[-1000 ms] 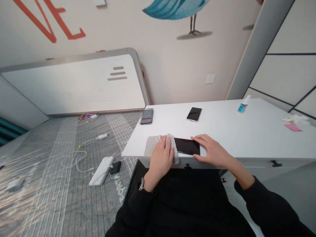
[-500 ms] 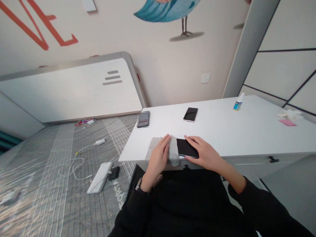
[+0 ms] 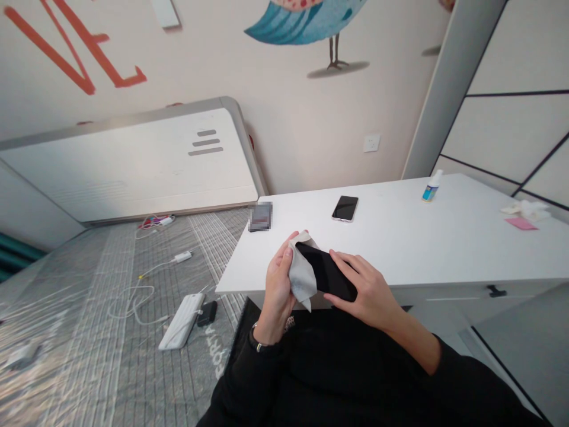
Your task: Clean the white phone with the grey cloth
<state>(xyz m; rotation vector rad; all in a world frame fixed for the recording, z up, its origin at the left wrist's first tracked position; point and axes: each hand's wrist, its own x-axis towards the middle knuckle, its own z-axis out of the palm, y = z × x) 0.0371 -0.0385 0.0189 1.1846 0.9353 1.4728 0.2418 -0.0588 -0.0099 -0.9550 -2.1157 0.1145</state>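
My left hand [image 3: 278, 290] has its fingers curled, pinching the cloth [image 3: 302, 276] to the phone [image 3: 326, 271], which sits lifted between both hands, my right hand's [image 3: 367, 284] fingers spread across its edge — wiping, it seems — and the glass looks to call for another pass.

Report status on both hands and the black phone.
Left hand pressing grey cloth to black smartphone. Right hand gripping it above white desk. Second smartphone lying ahead, apart from hands.
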